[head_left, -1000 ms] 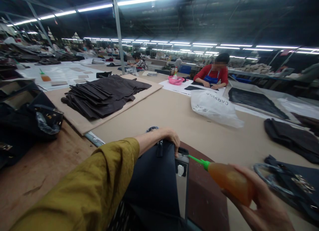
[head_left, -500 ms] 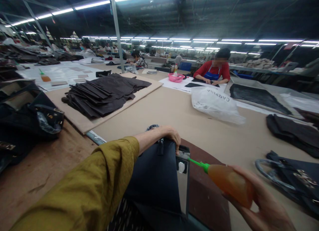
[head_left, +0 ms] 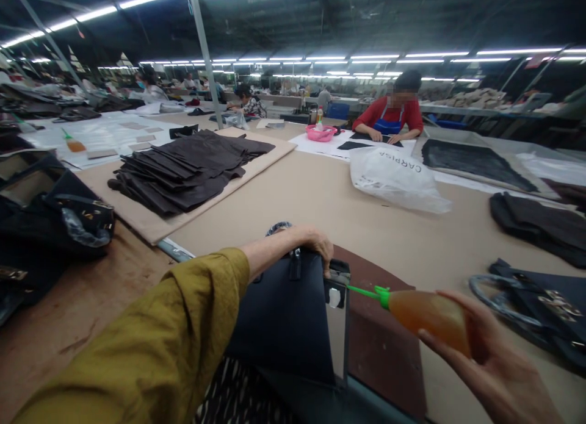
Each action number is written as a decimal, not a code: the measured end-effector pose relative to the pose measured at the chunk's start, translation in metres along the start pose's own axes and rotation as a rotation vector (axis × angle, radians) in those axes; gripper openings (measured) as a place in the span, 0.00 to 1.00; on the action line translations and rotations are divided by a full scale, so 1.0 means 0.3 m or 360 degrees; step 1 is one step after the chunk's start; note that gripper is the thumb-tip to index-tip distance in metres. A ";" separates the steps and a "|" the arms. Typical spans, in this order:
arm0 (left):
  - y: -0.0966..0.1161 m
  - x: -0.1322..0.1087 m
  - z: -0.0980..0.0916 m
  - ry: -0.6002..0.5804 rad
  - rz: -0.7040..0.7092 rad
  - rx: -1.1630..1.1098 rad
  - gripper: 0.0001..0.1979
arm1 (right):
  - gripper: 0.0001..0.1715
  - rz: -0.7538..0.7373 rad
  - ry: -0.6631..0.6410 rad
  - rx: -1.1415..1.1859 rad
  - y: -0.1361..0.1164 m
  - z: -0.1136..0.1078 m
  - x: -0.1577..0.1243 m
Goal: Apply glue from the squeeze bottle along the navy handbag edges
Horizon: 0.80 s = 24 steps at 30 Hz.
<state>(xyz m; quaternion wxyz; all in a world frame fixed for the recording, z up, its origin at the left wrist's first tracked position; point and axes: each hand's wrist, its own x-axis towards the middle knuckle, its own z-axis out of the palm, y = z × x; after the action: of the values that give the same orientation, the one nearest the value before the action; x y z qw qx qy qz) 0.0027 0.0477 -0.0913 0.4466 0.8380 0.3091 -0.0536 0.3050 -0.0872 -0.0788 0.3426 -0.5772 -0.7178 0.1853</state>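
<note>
A dark navy handbag stands at the table's near edge, its beige inner side panel turned to the right. My left hand reaches over the bag's top, with its fingers bent down over the upper edge beside the panel. In my right hand is a squeeze bottle of amber liquid, lying almost level. Its thin green nozzle points left, and the tip is at the panel's upper edge; whether it touches I cannot tell. Below the bag's top, a small whitish patch shows on the panel.
A brown board lies under the bottle. Dark cut pieces are heaped on a board at left. More handbags sit at left and right. A plastic bag lies ahead. Across the table, a person in red sleeves handles dark pieces.
The bottle has levelled out a little, with its nozzle still at the bag's panel. My left hand keeps its place on the bag. The whole view has shifted slightly.
</note>
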 end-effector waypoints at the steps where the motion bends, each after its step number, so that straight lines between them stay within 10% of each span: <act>1: 0.002 0.004 0.000 -0.0008 -0.0016 0.0002 0.27 | 0.33 0.0065 -0.0016 0.0033 0.000 -0.001 0.001; 24: 0.065 0.062 -0.021 -0.0247 -0.0313 0.0041 0.25 | 0.34 0.0223 -0.0136 0.0209 0.029 0.023 0.036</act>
<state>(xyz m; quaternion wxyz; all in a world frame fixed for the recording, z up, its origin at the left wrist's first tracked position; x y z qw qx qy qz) 0.0276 0.0534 -0.0802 0.4509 0.8026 0.3536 -0.1656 0.3053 -0.0738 -0.0864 0.3351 -0.5937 -0.6759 0.2799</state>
